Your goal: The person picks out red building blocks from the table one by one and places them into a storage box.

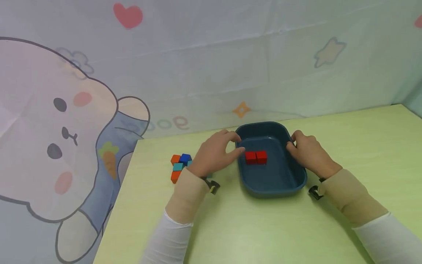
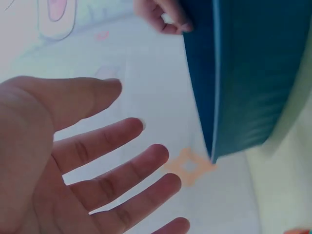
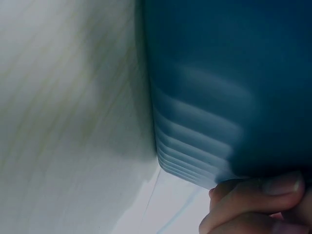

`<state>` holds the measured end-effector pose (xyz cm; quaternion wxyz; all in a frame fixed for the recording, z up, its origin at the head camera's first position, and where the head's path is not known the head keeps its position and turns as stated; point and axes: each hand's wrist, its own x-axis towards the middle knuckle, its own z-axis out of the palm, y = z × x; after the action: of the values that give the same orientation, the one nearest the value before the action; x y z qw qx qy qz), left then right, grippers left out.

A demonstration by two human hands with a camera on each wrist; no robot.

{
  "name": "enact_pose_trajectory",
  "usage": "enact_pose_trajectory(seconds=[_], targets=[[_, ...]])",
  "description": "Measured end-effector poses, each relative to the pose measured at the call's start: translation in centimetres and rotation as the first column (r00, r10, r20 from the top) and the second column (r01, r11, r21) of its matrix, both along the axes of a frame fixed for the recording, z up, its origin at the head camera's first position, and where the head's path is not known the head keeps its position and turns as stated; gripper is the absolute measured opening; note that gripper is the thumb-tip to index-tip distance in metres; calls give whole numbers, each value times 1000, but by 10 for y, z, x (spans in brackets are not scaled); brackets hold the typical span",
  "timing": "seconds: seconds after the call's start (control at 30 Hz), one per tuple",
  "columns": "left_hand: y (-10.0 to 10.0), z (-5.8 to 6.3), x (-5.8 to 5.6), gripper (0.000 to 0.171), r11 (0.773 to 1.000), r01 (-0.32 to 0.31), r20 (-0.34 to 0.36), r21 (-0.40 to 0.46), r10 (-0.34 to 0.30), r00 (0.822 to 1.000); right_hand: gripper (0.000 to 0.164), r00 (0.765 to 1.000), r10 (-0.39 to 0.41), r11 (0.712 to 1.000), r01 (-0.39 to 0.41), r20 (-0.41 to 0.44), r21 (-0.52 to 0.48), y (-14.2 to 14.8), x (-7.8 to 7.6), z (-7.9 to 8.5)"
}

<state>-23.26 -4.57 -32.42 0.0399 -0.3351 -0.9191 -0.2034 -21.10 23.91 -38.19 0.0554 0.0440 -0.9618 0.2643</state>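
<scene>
A dark blue plastic basin [image 1: 273, 185] sits on the table, with two red cubes [image 1: 256, 157] side by side in its left half. My right hand [image 1: 310, 152] pinches the basin's right rim between thumb and fingers; its fingers [image 3: 253, 200] show against the wall in the right wrist view. At the left rim is my left hand [image 1: 215, 152], thumb and fingers apart with nothing between them. The left wrist view shows its fingers [image 2: 117, 190] spread and relaxed, a gap away from the basin wall [image 2: 258, 73].
Left of the basin lies a cluster of small orange, blue and teal cubes [image 1: 178, 167], partly hidden behind my left hand. The pale yellow-green table [image 1: 230, 227] ends at a printed cloth backdrop [image 1: 211, 73].
</scene>
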Motion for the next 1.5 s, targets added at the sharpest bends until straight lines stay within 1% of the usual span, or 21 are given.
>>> enact_pose_trajectory(seconds=[0.13, 0.27, 0.37, 0.5, 0.6, 0.7, 0.77, 0.83, 0.9, 1.0, 1.13, 1.23, 1.37, 1.5], targets=[[-16, 9, 1, 29, 1000, -11, -27, 4, 11, 1000, 23, 1000, -9, 1000, 9, -6, 4, -1, -2, 0], [-42, 18, 4, 23, 999, -37, -34, 11, 38, 999, 24, 1000, 4, 1000, -4, -2, 1, -4, -5, 1], [-61, 23, 7, 21, 999, -50, -35, 14, 51, 998, 26, 1000, 10, 1000, -10, 4, 4, -4, -6, 3], [-77, 24, 8, 24, 997, -73, -20, -22, 73, 997, 29, 1000, 13, 1000, -13, 23, 8, 3, -3, 7], [-85, 21, 7, 24, 989, -131, 1, -70, 132, 991, 31, 999, 18, 1000, -18, 26, 6, 9, -3, 9], [-91, 18, 6, 24, 980, -171, 29, -97, 175, 984, 32, 1000, 20, 1000, -20, 24, 7, 12, -4, 10], [-93, 12, 3, 22, 977, -180, 47, -115, 186, 981, 33, 999, 18, 1000, -18, 33, 4, 14, -3, 10], [-93, 6, 1, 22, 977, -164, 70, -137, 175, 982, 35, 999, 16, 1000, -17, 41, 0, 16, -2, 10], [-90, 0, 0, 21, 972, -161, 90, -172, 178, 980, 36, 999, 15, 1000, -15, 49, -2, 19, 0, 9], [-85, -6, -1, 21, 967, -137, 130, -214, 167, 977, 37, 999, 10, 1000, -10, 53, 1, 21, 2, 9], [-79, -14, 0, 20, 955, -110, 174, -277, 163, 971, 37, 998, 9, 1000, -9, 54, 2, 23, 2, 9], [-76, -18, 0, 18, 943, -104, 169, -316, 164, 972, 37, 998, 11, 1000, -11, 58, -3, 23, 3, 10], [-73, -21, 2, 17, 940, -116, 158, -321, 174, 972, 37, 998, 16, 1000, -16, 63, -7, 24, 4, 11], [-71, -25, 3, 19, 930, -115, 137, -349, 173, 975, 38, 998, 18, 1000, -17, 61, -11, 24, 4, 9]])
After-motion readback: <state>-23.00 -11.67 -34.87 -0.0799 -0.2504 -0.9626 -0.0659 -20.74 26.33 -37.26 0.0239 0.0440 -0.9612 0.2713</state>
